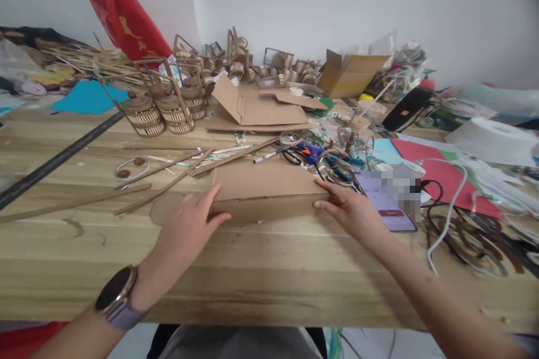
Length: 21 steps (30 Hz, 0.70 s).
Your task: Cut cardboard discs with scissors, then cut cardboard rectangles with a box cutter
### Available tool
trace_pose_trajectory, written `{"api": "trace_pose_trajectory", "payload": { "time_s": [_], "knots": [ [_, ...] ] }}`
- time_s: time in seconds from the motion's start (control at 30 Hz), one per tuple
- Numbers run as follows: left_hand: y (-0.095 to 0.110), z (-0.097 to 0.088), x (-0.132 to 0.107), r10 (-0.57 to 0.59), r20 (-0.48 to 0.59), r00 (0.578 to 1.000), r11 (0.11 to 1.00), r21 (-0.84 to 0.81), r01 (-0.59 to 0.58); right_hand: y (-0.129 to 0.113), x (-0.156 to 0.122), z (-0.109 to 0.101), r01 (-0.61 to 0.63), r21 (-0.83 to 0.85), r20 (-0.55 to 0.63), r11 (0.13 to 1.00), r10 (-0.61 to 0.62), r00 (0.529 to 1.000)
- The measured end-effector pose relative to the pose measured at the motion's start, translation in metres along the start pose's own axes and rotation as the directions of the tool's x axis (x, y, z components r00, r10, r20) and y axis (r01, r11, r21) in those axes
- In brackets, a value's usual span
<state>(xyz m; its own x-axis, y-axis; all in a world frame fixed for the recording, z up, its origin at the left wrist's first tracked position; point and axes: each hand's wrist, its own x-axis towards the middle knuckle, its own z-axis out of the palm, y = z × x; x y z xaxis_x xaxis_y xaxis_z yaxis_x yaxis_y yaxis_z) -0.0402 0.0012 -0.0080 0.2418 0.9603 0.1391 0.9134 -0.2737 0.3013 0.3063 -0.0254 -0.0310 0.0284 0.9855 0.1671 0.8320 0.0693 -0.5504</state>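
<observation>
A flat brown cardboard box point(264, 188) lies on the wooden table point(261, 275) in front of me. My left hand point(187, 223) grips its left end, thumb on the front edge and fingers along the side. My right hand point(351, 208) holds the right end, fingers pressed against the corner. A watch sits on my left wrist. A cardboard disc point(165, 208) lies partly under my left hand.
A phone point(389, 202) lies right of the box beside cables and red paper point(446, 176). Scissors, a blue glue gun point(311, 151) and wire rings lie behind the box. Cardboard strips point(126, 193), round slatted cardboard models point(168, 109), opened boxes and a red bag crowd the back.
</observation>
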Motion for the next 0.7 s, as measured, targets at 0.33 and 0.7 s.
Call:
{"api": "trace_pose_trajectory", "payload": {
  "time_s": [0.33, 0.7],
  "knots": [
    [-0.042, 0.013, -0.028, 0.532, 0.061, 0.845, 0.723, 0.486, -0.490, 0.003, -0.037, 0.005, 0.314, -0.384, 0.145, 0.868, -0.279, 0.949],
    [-0.041, 0.025, -0.023, 0.686, 0.054, 0.726, 0.656, 0.384, -0.650, 0.024, -0.044, -0.024, -0.258, -0.436, 0.035, 0.862, 0.302, 0.953]
  ]
}}
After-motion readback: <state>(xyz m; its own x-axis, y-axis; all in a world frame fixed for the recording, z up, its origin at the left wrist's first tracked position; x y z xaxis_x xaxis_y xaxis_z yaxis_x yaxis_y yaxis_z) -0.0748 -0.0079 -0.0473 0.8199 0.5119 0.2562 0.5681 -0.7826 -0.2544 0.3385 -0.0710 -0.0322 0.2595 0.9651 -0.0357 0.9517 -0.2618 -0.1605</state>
